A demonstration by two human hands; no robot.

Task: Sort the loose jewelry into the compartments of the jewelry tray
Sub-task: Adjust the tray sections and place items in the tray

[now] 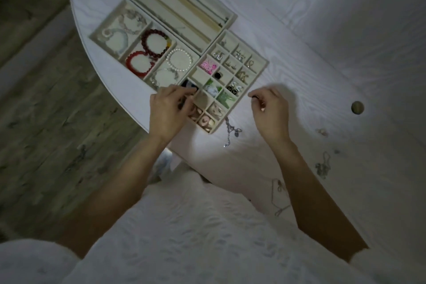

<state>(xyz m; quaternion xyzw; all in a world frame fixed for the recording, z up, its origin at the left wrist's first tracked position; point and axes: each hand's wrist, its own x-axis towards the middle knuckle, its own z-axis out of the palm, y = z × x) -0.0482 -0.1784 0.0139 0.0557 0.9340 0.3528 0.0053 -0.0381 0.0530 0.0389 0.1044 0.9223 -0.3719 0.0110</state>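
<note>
**Hands at the near corner of the tray**

The left hand [169,108] sits over the near corner of the beige jewelry tray with many small boxes [261,69]. Its fingers are curled, with the tips close together over something small and dark. I cannot tell what that thing is. The right hand [269,108] is just to the right of the tray, above the counter. Its fingers are curled too, and a tiny dark bit shows at the fingertips, but it is too small to name.

The tray is turned on a slant. Its long side runs from the near left up to the far right. One part has long thin slots [184,7] that run the same slanted way. Another part has big boxes. A dark red bead bracelet [155,41] and a bright red bead bracelet [139,62] lie in one box. A white pearl bracelet [179,60] lies in the next one. The small boxes hold little bits, some pink [208,65] and some green [227,99].

A loose silver chain [231,132] lies on the counter just beside the near corner of the tray, between the two hands. More thin chains [322,166] lie well off to the right.

The white counter with wavy wood lines [322,41] has a round edge and a small round hole [357,107]. The wooden floor [46,122] is grey-brown. The room is dim. The person wears white bumpy clothing [184,226].
</note>
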